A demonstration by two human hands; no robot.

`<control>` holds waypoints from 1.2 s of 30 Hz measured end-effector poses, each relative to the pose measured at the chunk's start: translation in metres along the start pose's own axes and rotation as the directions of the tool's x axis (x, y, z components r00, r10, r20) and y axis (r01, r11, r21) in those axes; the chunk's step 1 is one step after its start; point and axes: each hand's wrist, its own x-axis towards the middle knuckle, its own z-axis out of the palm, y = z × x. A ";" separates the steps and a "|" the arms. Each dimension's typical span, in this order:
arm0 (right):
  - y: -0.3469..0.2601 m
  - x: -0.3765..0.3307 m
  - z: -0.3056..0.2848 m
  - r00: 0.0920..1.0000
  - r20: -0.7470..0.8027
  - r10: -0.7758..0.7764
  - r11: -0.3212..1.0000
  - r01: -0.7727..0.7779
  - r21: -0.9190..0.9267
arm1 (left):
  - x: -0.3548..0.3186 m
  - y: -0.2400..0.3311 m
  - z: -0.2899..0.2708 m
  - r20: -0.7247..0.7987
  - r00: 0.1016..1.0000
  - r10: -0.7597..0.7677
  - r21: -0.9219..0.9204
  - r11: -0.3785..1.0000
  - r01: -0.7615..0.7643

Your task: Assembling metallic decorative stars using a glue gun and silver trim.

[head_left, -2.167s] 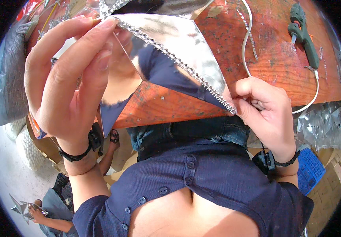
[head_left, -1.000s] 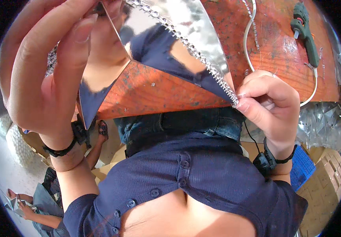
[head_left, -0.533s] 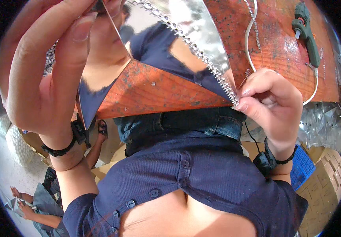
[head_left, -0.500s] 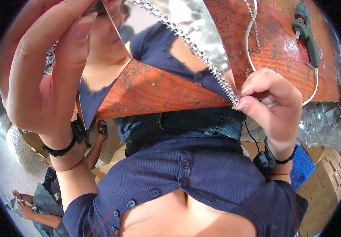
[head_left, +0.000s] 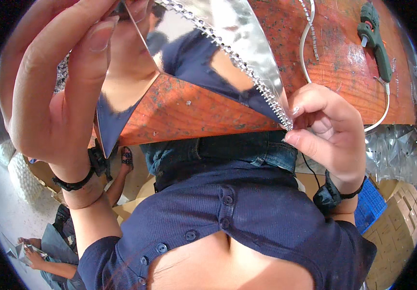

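Note:
A shiny mirror-like pointed panel [head_left: 179, 63] is held up close to the camera over a reddish wooden table [head_left: 343, 63]. My left hand [head_left: 54, 92] grips the panel near its top left. A strip of clear rhinestones [head_left: 237, 60] runs along the panel's right edge down to its lower corner. My right hand [head_left: 329, 130] pinches the end of that strip at the corner, fingertips pressed on the edge.
A green glue gun [head_left: 375, 36] with a white cord [head_left: 384, 106] lies on the table's far right. A loose rhinestone strip [head_left: 310, 29] lies beside it. Silver folded pieces [head_left: 396, 154] and a blue crate [head_left: 370, 208] sit at right. Another person [head_left: 49, 251] crouches at lower left.
The panel has come closer and higher in view since the earliest frame. My right hand stays pinching the strip's lower end, its fingers shifting slightly along the edge.

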 end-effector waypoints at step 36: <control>-0.051 -0.020 -0.134 0.603 -0.634 -0.484 0.503 0.785 0.362 | 0.004 -0.014 -0.071 0.085 0.915 -0.394 -0.734 0.596 0.325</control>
